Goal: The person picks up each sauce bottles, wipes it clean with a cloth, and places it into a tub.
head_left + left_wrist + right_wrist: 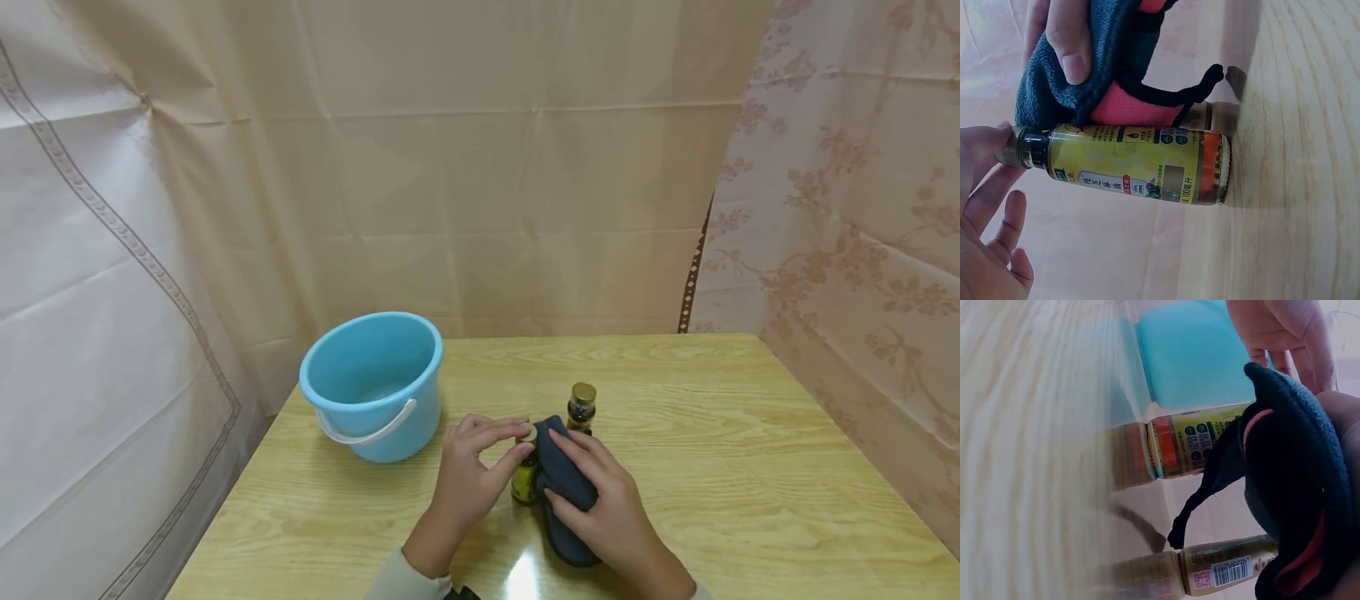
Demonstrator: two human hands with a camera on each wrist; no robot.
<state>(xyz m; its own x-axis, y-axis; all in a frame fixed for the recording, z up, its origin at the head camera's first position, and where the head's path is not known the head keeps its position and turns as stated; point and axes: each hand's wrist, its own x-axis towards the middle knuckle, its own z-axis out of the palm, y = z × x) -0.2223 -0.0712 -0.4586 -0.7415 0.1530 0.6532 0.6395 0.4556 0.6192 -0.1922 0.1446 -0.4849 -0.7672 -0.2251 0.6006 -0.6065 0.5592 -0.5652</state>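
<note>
Between finger and thumb, my left hand [467,467] pinches the cap of a small sesame oil bottle [1125,164], which stands upright on the table and has a yellow-green label. My right hand [609,504] grips a folded dark blue cloth [564,471] against the right side of that bottle. In the left wrist view the cloth shows a pink inner side and black edging. A strip of the edging hangs loose toward the tabletop. Behind the cloth stands a second dark bottle [582,407] with a gold cap; its barcode label [1230,571] shows in the right wrist view.
A light blue bucket [427,417] with a white handle [386,425] stands on the left of the wooden table [720,467]. Beige cloth [487,183] hangs behind the table, with a flowered curtain [847,250] along the right side.
</note>
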